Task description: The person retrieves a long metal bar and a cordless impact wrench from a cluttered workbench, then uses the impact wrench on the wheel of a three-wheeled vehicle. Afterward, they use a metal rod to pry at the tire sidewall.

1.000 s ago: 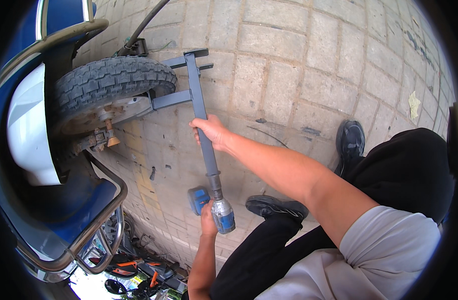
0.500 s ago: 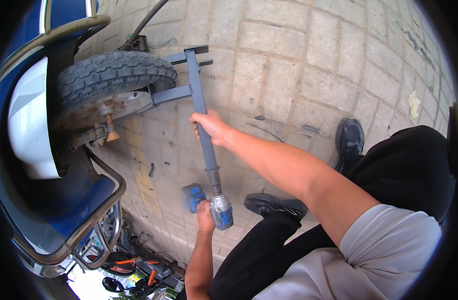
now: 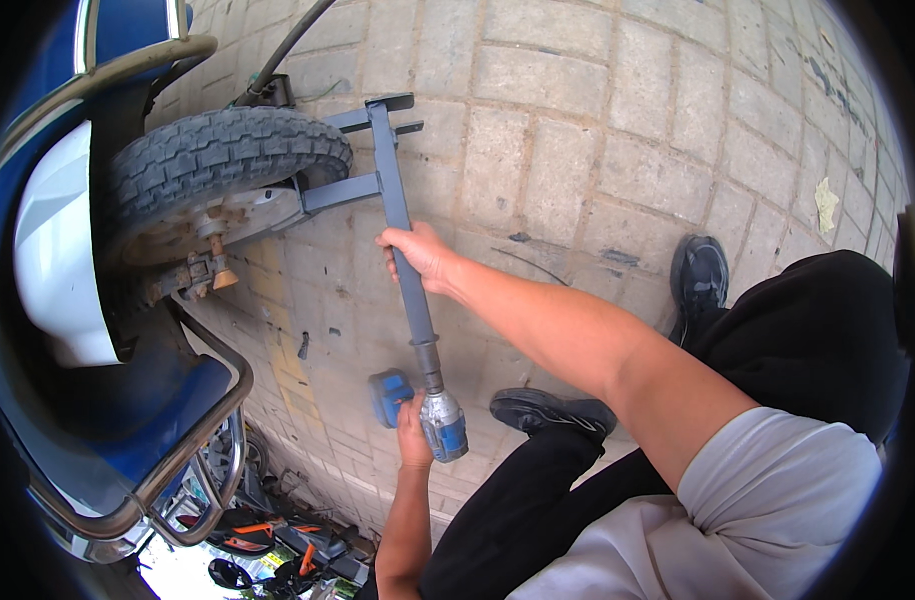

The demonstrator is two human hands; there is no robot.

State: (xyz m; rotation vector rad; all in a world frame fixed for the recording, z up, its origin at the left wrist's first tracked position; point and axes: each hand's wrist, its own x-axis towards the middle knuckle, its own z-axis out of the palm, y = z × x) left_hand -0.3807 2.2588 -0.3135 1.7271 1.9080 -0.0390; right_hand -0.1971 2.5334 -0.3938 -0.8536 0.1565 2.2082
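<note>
My left hand (image 3: 414, 432) is wrapped around the handle of an impact wrench (image 3: 444, 425) with a silver head and a blue battery. The wrench's nose meets the round collar (image 3: 428, 355) at the near end of a grey square steel bar (image 3: 410, 300). My right hand (image 3: 421, 256) grips this bar around its middle. At its far end the bar carries side arms, which reach left to the wheel. One arm meets the wheel near its rim; the other passes partly behind the knobby black tyre (image 3: 228, 150). The wheel's hub (image 3: 214, 215) faces toward me, with a rusty bolt part below.
A blue vehicle body (image 3: 183, 410) with a white fender (image 3: 63, 250) fills the left side. A bent chrome bumper bar (image 3: 243, 370) curves below the wheel. Motorbikes (image 3: 298, 540) stand at lower left. My black shoes (image 3: 553, 410) rest on brick paving (image 3: 658, 180).
The view shifts very slightly, and the wheel and fender sit a touch lower in it. Both hands keep the same holds on the wrench and the bar.
</note>
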